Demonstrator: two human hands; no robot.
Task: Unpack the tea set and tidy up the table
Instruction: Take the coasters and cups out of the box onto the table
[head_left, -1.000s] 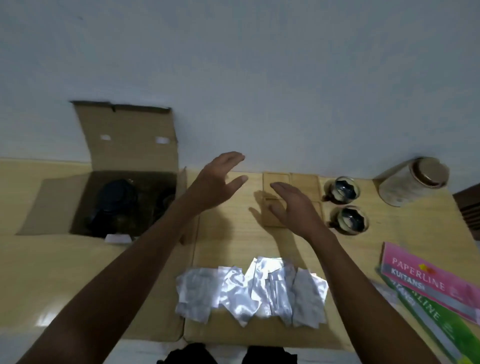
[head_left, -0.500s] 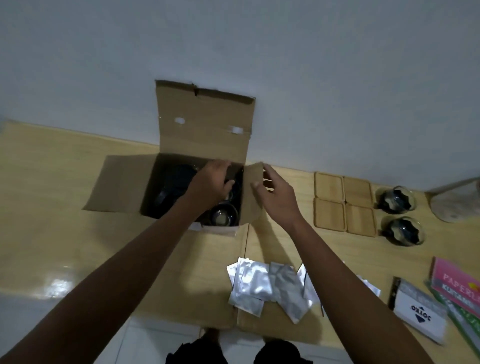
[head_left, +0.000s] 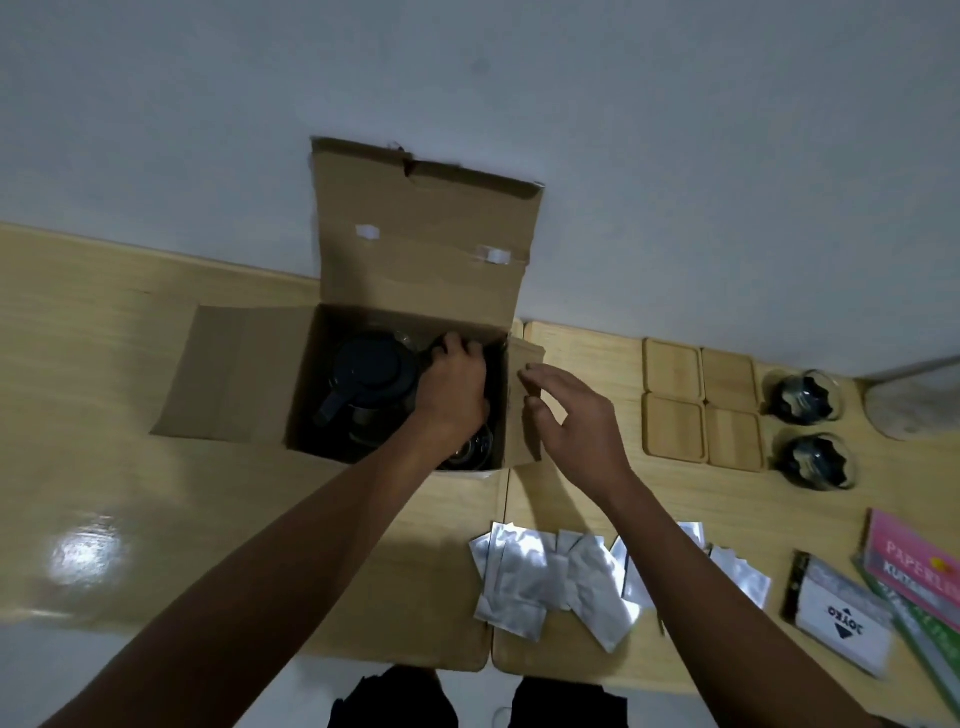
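Note:
An open cardboard box (head_left: 421, 270) stands on the wooden table (head_left: 130, 415) against the wall. Inside it lies a dark teapot (head_left: 371, 376) with a black lid, and a glass cup (head_left: 470, 449) shows at the near right corner. My left hand (head_left: 452, 389) reaches into the box beside the teapot, its fingers curled down and hidden in the dark. My right hand (head_left: 571, 421) hovers at the box's right flap, fingers apart and fingertips at the flap's edge. Several wooden coasters (head_left: 701, 400) and two dark glass cups (head_left: 802, 397) sit to the right.
Several silver foil sachets (head_left: 550, 582) lie near the front edge. A packet with a white label (head_left: 836, 618) and a pink booklet (head_left: 914, 561) are at the right. A pale jar (head_left: 914, 400) lies at the far right by the wall.
The view has swung left onto the box. My left hand went from above the table into the box and then further back. My right hand moved from the coasters to the box's right flap.

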